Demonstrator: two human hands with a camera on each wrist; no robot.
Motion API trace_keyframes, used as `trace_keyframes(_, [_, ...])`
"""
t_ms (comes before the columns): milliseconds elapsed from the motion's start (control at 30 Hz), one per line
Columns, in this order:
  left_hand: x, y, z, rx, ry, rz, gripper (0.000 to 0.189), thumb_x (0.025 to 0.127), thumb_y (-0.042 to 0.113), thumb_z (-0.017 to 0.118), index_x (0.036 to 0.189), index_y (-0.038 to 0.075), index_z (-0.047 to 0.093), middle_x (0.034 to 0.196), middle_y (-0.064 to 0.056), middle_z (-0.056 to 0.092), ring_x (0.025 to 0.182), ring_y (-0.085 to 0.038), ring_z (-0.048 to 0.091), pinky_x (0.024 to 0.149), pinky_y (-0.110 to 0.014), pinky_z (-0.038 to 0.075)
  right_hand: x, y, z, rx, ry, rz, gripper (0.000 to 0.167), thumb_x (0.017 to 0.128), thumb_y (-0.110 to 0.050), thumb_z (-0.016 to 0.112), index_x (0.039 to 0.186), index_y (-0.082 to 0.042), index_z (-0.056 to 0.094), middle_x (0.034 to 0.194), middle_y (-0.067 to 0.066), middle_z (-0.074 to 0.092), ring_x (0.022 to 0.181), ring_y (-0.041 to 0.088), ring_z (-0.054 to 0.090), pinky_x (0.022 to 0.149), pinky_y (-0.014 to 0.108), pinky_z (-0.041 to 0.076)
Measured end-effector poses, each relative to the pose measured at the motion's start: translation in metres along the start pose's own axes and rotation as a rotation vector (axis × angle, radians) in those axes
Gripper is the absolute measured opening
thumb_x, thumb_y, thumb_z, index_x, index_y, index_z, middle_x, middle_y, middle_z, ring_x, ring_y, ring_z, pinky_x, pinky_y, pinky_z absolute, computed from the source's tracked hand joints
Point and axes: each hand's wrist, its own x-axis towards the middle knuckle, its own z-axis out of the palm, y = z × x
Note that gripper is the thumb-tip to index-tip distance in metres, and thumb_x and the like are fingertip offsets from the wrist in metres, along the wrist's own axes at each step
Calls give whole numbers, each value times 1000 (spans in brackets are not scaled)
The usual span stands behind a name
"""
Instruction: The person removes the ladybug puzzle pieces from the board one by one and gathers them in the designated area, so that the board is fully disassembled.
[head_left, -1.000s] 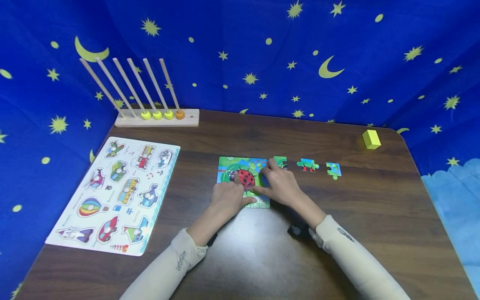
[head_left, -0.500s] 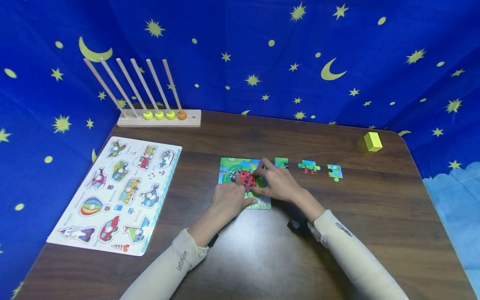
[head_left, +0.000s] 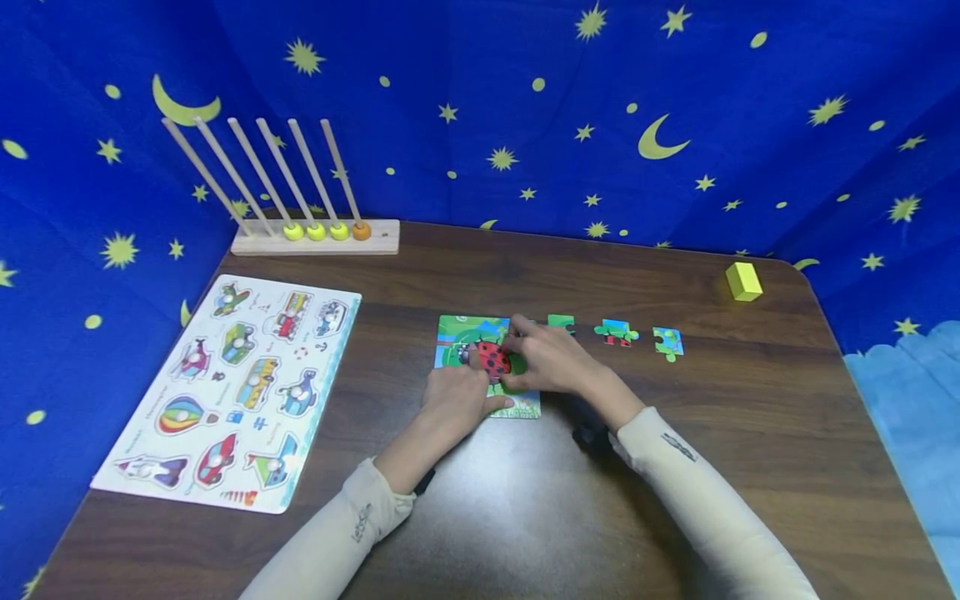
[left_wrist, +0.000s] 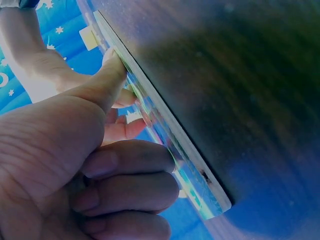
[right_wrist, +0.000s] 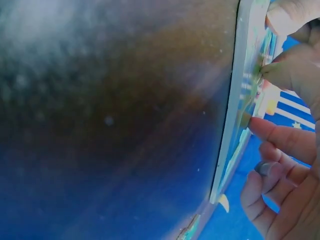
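"Lets" on the left sleeve [head_left: 330, 535] (its later letters too blurry), and illegibly tiny captions on the white board [head_left: 213, 396].

Cream sleeves on both arms from what I can see, long and pretty smooth on the left sleeve [head_left: 322, 546] and right sleeve [head_left: 720, 517]. Dark lettering [head_left: 362, 522] runs along the left one, starts "Lets", then I lose it. The right one has a dark print [head_left: 678, 447] I can't read. Chunky black wrist gear [head_left: 591, 439] pokes out under the right cuff, and a smaller black bit [head_left: 425, 481] by the left.
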Motion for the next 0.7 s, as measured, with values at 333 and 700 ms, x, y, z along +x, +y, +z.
trace_keyframes(333, [-2, 0, 1, 0, 8, -7, 103, 85, 72, 55, 146, -9, 40, 46, 7, 28, 46, -8, 25, 40, -23, 25, 5, 0, 0, -39, -15, -33, 33, 74, -37, 78, 93, -9, 73, 95, 3, 53, 59, 8, 41, 49, 21, 33])
trace_keyframes(700, [-1, 0, -1, -8, -1, -13, 102, 84, 71, 58, 145, -10, 42, 48, 6, 37, 47, -10, 34, 42, -26, 33, 5, 9, 5, 58, 21, -35, 44, 72, -40, 79, 101, -7, 77, 98, 2, 56, 61, 6, 45, 53, 21, 38])
